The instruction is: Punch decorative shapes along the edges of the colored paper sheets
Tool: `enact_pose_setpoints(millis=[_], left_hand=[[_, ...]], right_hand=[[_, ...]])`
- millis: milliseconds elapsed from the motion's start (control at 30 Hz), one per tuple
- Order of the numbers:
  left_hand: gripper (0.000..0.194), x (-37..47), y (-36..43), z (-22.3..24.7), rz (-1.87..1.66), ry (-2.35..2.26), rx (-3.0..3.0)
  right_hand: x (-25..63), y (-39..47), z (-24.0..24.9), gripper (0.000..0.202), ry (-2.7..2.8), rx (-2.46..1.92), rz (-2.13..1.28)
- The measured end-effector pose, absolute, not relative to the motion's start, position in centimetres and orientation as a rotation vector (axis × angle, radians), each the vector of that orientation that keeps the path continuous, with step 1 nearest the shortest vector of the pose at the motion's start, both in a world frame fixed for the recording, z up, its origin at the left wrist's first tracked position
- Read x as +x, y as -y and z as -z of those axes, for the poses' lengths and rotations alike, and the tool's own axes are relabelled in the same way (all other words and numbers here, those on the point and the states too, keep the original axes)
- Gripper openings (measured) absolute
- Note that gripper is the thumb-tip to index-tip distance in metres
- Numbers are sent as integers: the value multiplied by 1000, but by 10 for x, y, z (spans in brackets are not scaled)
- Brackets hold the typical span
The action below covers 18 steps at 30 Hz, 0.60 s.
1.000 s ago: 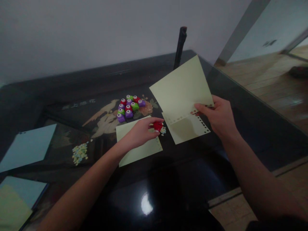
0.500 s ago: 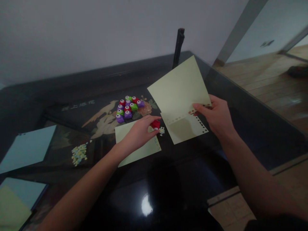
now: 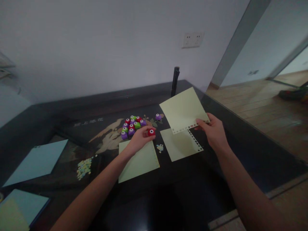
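Note:
Between its thumb and fingers, my left hand [image 3: 141, 140] grips a red punch [image 3: 151, 132] with a white and dark round top. My right hand [image 3: 213, 130] pinches the lower right corner of a raised yellow sheet [image 3: 184, 109], which has punched holes along its lower edge. Beneath that sheet, a second yellow sheet [image 3: 179, 146] with holes down its right edge lies on the table. Another yellow sheet [image 3: 139, 163] lies partly under my left wrist. A small heap of paper bits [image 3: 159, 148] sits between these two flat sheets.
Red, green and purple punches [image 3: 131, 126] cluster behind my left hand; one purple punch [image 3: 158, 117] stands apart. More paper bits [image 3: 84, 167] and blue sheets [image 3: 37, 162] lie left on the dark table [image 3: 154, 199]. A black post [image 3: 175, 81] rises at the back.
The view has tilted upward. My left hand has lifted the red punch off the heap of bits, toward the clustered punches. The sheet in my right hand now shows its holed lower edge more fully.

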<state>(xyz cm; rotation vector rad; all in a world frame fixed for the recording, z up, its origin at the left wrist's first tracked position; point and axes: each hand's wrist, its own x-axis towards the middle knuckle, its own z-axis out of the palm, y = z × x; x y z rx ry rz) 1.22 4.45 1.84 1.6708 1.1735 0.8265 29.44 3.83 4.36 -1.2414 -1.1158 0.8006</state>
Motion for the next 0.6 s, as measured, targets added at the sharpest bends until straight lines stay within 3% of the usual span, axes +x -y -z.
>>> enact_pose_setpoints(millis=[200,600], left_hand=[[19,28,-82,-8,-805,-1364,1995],[26,56,-126,10,-827,-1511,2172]], right_hand=[[299,-38,-45,21,1075,-1200,-778],[303,-42,-41,21,1049,-1213,-749]])
